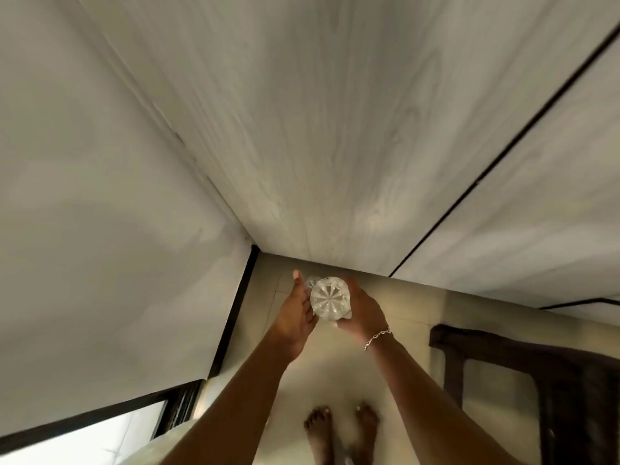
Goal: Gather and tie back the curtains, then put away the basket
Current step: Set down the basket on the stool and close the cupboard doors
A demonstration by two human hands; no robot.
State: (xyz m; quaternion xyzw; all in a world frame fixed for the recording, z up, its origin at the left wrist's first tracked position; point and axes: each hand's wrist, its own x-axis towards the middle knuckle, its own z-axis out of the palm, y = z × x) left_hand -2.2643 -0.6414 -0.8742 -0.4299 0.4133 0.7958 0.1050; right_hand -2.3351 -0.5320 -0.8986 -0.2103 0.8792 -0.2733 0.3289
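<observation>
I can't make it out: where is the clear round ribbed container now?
In the head view, the clear round ribbed container sits low centre, held between the left hand and right hand, above the pale floor ahead of the bare feet.
</observation>
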